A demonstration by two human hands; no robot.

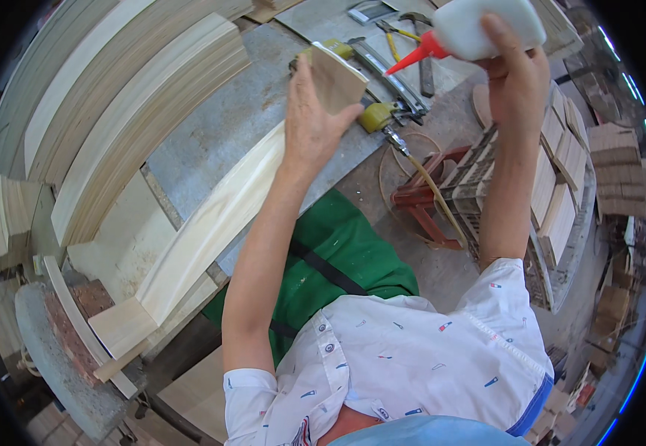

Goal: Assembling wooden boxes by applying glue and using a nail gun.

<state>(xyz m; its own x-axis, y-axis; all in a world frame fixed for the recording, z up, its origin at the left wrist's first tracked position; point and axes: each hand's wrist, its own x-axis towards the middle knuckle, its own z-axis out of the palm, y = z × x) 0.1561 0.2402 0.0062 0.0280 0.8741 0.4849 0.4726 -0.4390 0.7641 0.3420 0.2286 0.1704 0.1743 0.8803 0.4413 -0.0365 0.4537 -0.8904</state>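
My left hand (309,130) is closed around a small flat wooden board (336,83), tilted up above the bench. White glue runs along the board's upper edge. In my raised right hand (517,78) is a white glue bottle (479,30), tipped sideways. Its red nozzle (419,52) points down and left, a little right of the board and apart from it. Below my left hand, a long curved pale wooden piece (215,208) lies across the bench, with a short wooden block (124,327) at its near left end.
Curved wooden strips (152,111) are stacked at the left. An air nail gun (390,74) with a hose, pliers (392,44) and a hammer (425,70) lie on the grey bench top (196,141). At the right stand a red stool (427,197) and a crate (471,186) of wooden pieces.
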